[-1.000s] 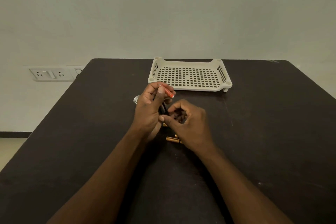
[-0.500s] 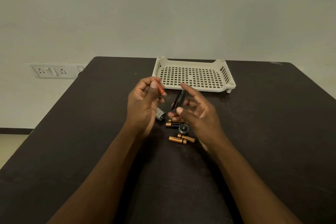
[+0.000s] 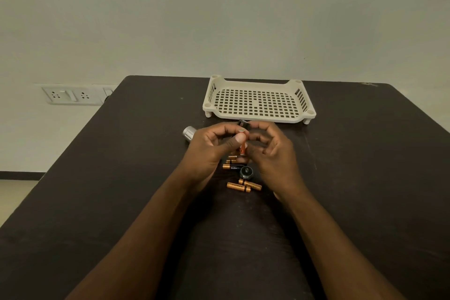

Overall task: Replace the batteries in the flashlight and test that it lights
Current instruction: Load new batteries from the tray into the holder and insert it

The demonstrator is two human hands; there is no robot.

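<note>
Battery loading under way. Left hand (image 3: 209,146) pinches orange battery (image 3: 242,148); right hand (image 3: 270,148) grips black battery holder (image 3: 244,124) above desk (image 3: 365,178). Flashlight body (image 3: 189,133) lies left. Next: align battery polarity, seat into holder.

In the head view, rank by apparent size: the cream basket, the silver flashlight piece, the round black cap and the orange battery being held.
1. Cream basket, by far the largest.
2. Silver flashlight piece, though partly hidden behind the left hand.
3. Round black cap and orange battery: too close to rank, since fingers cover part of the battery.
</note>
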